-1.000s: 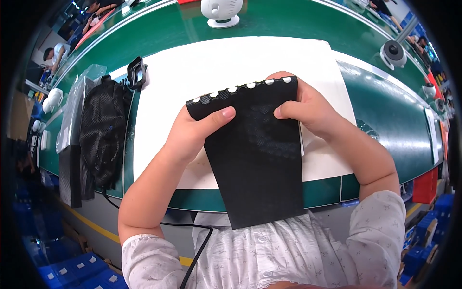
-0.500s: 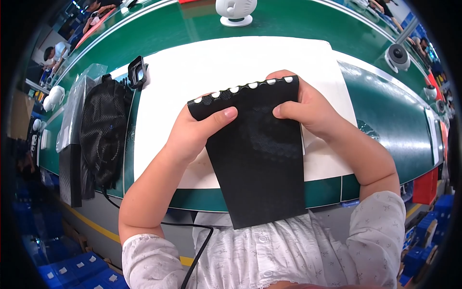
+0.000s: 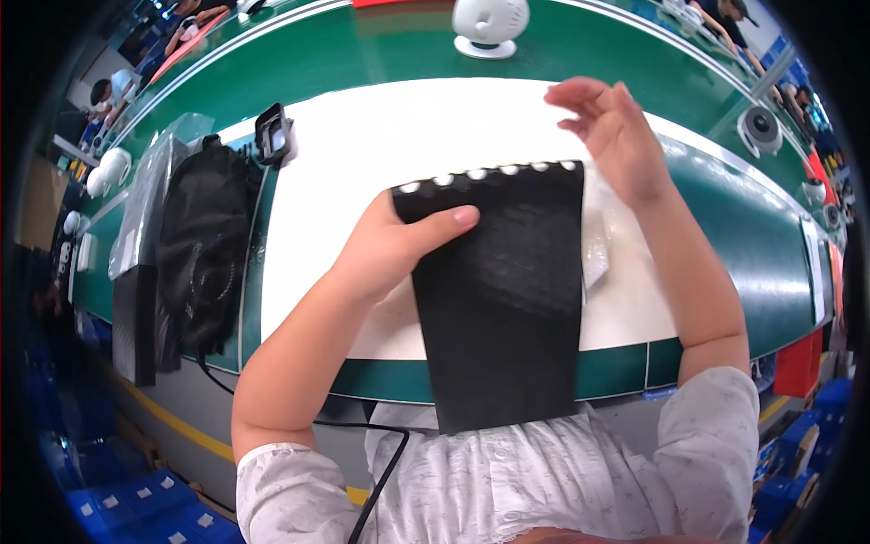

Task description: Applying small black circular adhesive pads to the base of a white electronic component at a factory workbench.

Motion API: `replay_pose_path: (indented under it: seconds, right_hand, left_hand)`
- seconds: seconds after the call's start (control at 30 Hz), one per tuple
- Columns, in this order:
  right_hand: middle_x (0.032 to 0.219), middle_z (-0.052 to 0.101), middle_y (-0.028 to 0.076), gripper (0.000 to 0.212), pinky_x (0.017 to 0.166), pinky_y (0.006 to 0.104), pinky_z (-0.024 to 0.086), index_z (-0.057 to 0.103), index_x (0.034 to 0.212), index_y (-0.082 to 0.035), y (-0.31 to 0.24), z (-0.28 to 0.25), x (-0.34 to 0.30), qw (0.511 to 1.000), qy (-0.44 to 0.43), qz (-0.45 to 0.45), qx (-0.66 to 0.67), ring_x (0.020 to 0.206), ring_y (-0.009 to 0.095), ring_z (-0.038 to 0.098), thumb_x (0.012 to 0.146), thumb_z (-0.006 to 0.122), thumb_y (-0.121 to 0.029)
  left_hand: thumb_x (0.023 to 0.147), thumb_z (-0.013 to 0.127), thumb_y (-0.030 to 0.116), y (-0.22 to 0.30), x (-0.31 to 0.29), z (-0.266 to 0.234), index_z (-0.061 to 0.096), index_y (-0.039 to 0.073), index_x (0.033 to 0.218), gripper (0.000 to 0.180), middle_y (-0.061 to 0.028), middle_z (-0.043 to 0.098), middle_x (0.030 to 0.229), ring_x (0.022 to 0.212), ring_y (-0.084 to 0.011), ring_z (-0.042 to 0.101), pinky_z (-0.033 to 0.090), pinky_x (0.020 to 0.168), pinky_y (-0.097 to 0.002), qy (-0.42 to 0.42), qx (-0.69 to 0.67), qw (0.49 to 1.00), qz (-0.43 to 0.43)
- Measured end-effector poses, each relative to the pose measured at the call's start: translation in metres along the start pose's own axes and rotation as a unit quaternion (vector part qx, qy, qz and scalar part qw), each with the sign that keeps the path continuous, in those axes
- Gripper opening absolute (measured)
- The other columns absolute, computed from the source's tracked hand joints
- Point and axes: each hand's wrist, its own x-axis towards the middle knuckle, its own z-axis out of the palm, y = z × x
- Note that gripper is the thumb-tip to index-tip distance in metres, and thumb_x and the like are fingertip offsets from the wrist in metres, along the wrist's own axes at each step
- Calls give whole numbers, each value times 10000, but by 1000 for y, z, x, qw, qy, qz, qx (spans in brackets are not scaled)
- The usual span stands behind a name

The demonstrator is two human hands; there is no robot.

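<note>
A black flat panel [image 3: 507, 308] stands tilted in front of me, its lower end against my white clothing. Round white spots run in a row along its upper edge; whether these are holes or marks I cannot tell. My left hand [image 3: 399, 240] grips the panel's upper left corner, thumb across the front and fingers hidden behind. Raised beyond the upper right corner, my right hand [image 3: 612, 136] is apart from the panel, its fingers loosely bent and holding nothing visible. Clear plastic [image 3: 594, 245] shows partly behind the panel's right edge.
A white sheet [image 3: 362, 118] covers part of the green table. To the left lie a black mesh pouch [image 3: 204, 245], a clear plastic bag [image 3: 149, 204] and a small black-framed device [image 3: 273, 134]. A white rounded device [image 3: 489, 23] stands at the far side. A black cable [image 3: 390, 467] crosses my lap.
My right hand has let go of the panel's upper right corner and risen away from it. The panel, still in my left hand, appears slightly lower and further right in view.
</note>
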Motion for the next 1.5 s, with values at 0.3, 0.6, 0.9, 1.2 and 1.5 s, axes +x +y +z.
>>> replay_pose_path:
  seconds: [0.3, 0.6, 0.9, 1.2, 1.5]
  right_hand:
    - [1285, 353, 159, 578, 955, 348, 285, 359, 1250, -72, 74, -12, 131, 771, 12, 192, -607, 1171, 274, 363, 838, 380, -477]
    - [916, 567, 112, 283, 734, 370, 418, 518, 1012, -82, 68, -47, 110, 668, 200, -145, -702, 863, 273, 531, 782, 538, -245]
    - [680, 541, 27, 296, 508, 185, 407, 478, 957, 29, -66, 41, -39, 974, 219, -11, -57, 598, 60, 521, 842, 506, -242]
    - [868, 566, 88, 429, 643, 198, 449, 308, 1175, -37, -47, 88, -86, 985, 146, 93, 2, 772, 94, 557, 862, 495, -263]
    - [735, 518, 61, 403, 531, 208, 355, 438, 1119, -35, -68, 65, -89, 905, 119, -34, -407, 565, 87, 446, 844, 506, -322]
  left_hand:
    - [748, 629, 135, -4, 1, -7, 565, -31, 940, 262, -75, 604, 851, 753, -136, 567, 454, 691, -257, -58, -41, 997, -25]
    - [718, 658, 88, -2, -3, -2, 580, 9, 930, 239, -37, 600, 836, 776, -107, 547, 441, 709, -246, -64, -8, 998, -13]
    - [643, 668, 7, -4, -22, 0, 637, 38, 832, 194, -103, 610, 706, 608, -237, 583, 452, 558, -291, -219, 176, 895, 346]
    - [605, 672, 22, -12, -27, 3, 647, 54, 847, 245, -76, 571, 604, 530, -215, 552, 418, 493, -269, -236, 222, 859, 396]
    - [597, 685, 27, -7, -29, 7, 636, 48, 772, 183, -68, 555, 568, 509, -200, 550, 408, 473, -264, -201, 225, 863, 404]
